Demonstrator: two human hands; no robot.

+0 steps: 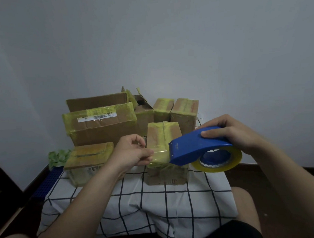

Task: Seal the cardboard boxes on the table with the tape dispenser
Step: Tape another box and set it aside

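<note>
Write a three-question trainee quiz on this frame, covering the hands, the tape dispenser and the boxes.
1. True or false: the right hand grips the blue plastic tape dispenser from above.
2. Multiple choice: what does the left hand pinch? A) the clear tape strip drawn from the dispenser; B) a pair of scissors; C) a marker pen.
3. Fill in: the open brown cardboard box with raised flaps stands at the ___ of the group of boxes.

Key: 1 true; 2 A; 3 back.
</note>
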